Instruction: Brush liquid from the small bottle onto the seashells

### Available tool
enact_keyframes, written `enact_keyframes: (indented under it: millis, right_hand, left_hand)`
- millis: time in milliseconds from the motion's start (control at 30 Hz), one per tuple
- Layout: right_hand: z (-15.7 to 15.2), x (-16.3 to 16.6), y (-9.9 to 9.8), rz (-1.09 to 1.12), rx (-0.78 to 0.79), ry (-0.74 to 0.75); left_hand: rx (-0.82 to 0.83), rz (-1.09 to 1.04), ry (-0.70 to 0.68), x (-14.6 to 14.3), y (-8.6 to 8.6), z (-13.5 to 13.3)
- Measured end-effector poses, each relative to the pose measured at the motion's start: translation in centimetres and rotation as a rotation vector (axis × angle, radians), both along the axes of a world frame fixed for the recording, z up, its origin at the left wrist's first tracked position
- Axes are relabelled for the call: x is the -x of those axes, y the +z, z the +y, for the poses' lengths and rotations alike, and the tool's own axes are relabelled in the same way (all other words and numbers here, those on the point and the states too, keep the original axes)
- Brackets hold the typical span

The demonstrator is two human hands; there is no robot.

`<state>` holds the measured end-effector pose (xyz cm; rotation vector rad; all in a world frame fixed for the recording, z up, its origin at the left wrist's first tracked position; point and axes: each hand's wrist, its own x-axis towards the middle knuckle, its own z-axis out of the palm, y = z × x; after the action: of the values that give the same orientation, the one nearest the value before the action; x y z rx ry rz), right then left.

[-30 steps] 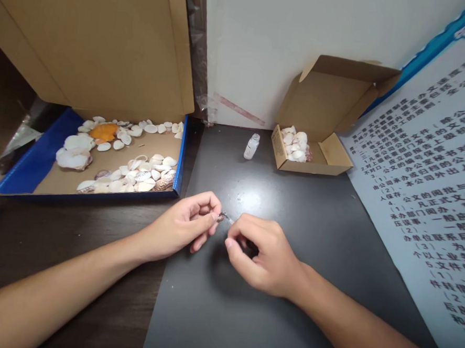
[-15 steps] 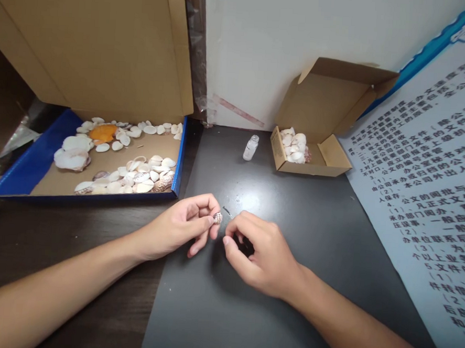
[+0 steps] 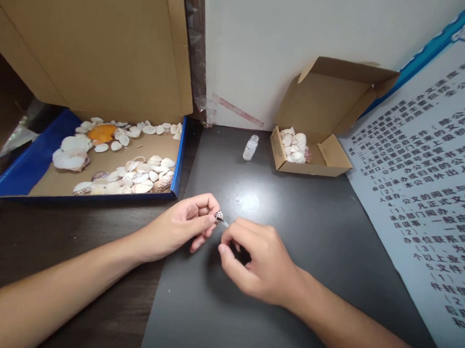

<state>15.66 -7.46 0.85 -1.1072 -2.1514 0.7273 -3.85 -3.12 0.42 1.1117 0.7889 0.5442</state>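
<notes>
My left hand (image 3: 186, 223) pinches a small brown-and-white striped seashell (image 3: 219, 214) between thumb and index finger. Facing it, my right hand (image 3: 257, 257) is closed around a tiny brush (image 3: 225, 223). Only the brush's dark tip and pale stem show; the rest is hidden in my fingers. The tip meets the shell's near side, or nearly so; I cannot tell whether they touch. Farther back on the grey mat stands a small uncapped clear bottle (image 3: 250, 148) with whitish contents or a label.
At the left, an open blue-edged cardboard box (image 3: 181, 160) holds many white and brown shells and an orange one (image 3: 102, 133). A smaller open brown box (image 3: 315, 169) with white shells stands at the back right. A printed sheet (image 3: 427, 207) slopes along the right side.
My right hand has turned slightly and lowered. The brush tip has swung from above the mat to the shell. My left hand keeps its hold on the shell, nearly still.
</notes>
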Motion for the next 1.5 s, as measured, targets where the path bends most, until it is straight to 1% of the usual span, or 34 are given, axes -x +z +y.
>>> enact_keyframes:
  millis: [67,100,167,233,367,467,600,733,867,967,1100,1200,1367,1433,1500]
  right_hand:
    - [0.05,0.03,0.03,-0.006,0.003,-0.057]
    - [0.07,0.05,0.06,-0.003,-0.01,-0.058]
    - [0.1,0.09,0.11,0.0,-0.056,-0.012]
    - [0.12,0.13,0.11,-0.014,-0.069,0.017]
    - [0.12,0.1,0.02,-0.037,-0.018,-0.064]
    - [0.02,0.08,0.02,-0.021,-0.054,-0.004]
    - [0.02,0.08,-0.04,-0.03,-0.023,-0.051]
    - [0.06,0.17,-0.18,-0.006,-0.072,-0.002]
    - [-0.03,0.26,-0.26,-0.015,-0.044,-0.066]
    - [-0.01,0.29,-0.32,-0.013,-0.051,-0.014]
    - [0.17,0.35,-0.46,-0.035,-0.016,-0.09]
    - [0.13,0.45,-0.48,-0.038,-0.053,-0.031]
    - [-0.19,0.61,-0.43,-0.062,-0.036,-0.082]
    - [-0.29,0.69,-0.43,-0.049,-0.079,-0.038]
    - [-0.32,0.76,-0.42,-0.054,-0.082,-0.026]
  left_hand:
    - [0.001,-0.003,0.001,0.0,0.0,-0.02]
    - [0.003,-0.006,0.002,0.01,0.02,-0.02]
    - [0.007,-0.012,0.004,0.03,0.06,-0.02]
    - [0.018,-0.017,0.009,0.07,0.05,0.0]
    - [0.056,-0.036,0.015,0.17,-0.1,0.05]
    - [0.079,-0.059,0.025,0.16,-0.16,0.02]
    - [0.079,-0.066,0.036,0.11,-0.07,-0.02]
    - [0.075,-0.056,0.032,0.12,0.01,-0.02]
    - [0.066,-0.039,0.038,0.14,0.01,0.0]
    - [0.069,-0.047,0.035,0.13,-0.01,0.01]
    - [0.067,-0.038,0.05,0.08,-0.01,-0.02]
    - [0.072,-0.053,0.063,-0.04,0.09,-0.04]
    - [0.104,-0.086,0.092,-0.29,0.37,-0.09]
    - [0.106,-0.095,0.095,-0.34,0.39,-0.11]
    - [0.104,-0.105,0.095,-0.36,0.33,-0.13]
